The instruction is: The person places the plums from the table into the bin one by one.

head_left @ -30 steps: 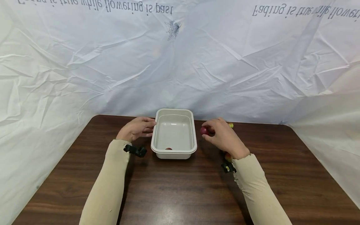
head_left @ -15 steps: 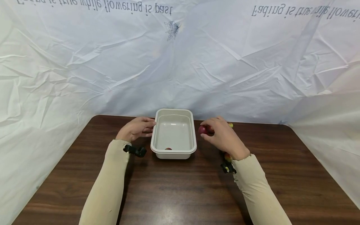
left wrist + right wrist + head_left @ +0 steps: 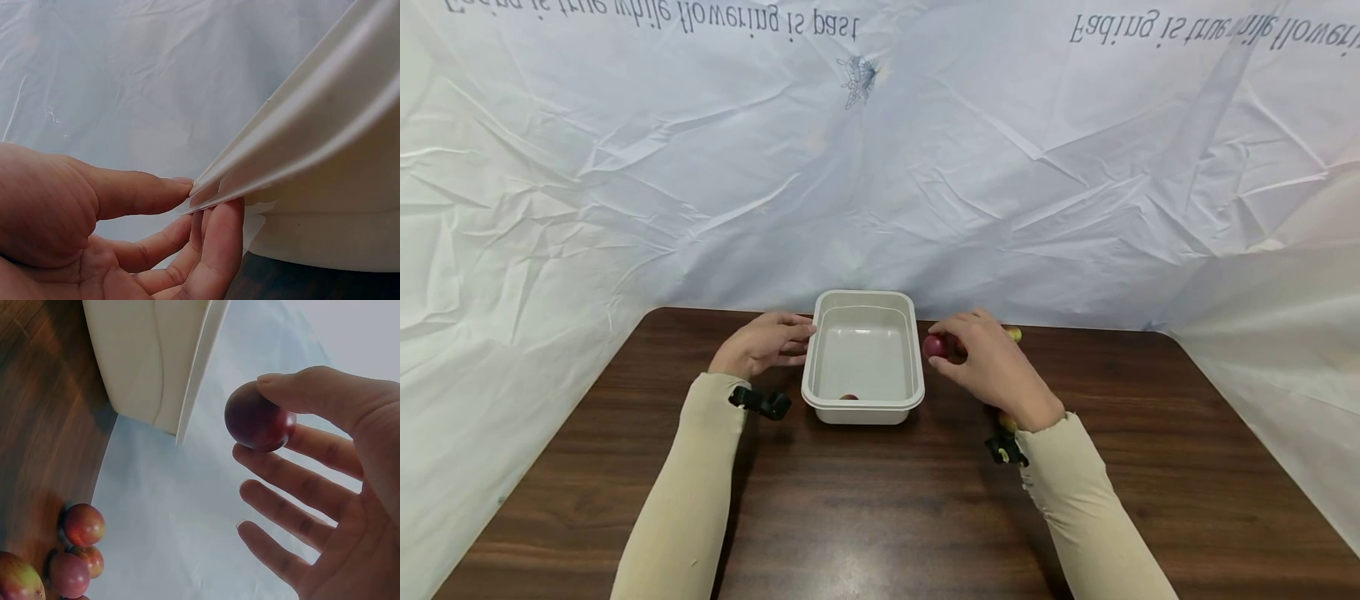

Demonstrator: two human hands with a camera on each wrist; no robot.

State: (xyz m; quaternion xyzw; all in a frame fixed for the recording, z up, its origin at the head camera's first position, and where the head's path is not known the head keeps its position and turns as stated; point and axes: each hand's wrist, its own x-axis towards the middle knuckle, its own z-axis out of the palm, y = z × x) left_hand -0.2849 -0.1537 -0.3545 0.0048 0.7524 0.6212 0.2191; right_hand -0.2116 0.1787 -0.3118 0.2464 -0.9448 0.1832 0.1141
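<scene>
A dark red plum (image 3: 935, 346) is pinched between the thumb and fingers of my right hand (image 3: 988, 362), just right of the white plastic container (image 3: 862, 415). In the right wrist view the plum (image 3: 255, 419) is off the table, beside the container wall (image 3: 134, 369), with the other fingers spread. My left hand (image 3: 762, 343) grips the container's left rim, thumb on top and fingers underneath, as the left wrist view shows at the rim (image 3: 250, 150). Inside the container, a reddish round fruit (image 3: 849, 397) peeks over the near wall, mostly hidden.
Several red and yellow-green plums (image 3: 84, 525) lie on the brown wooden table (image 3: 865, 508) by my right hand, which partly hides them in the head view. A wrinkled white sheet (image 3: 760, 167) with printed words hangs behind the table and at both sides.
My right hand has shifted slightly left with the plum, closer to the container. The left hand and the container look unmoved.
</scene>
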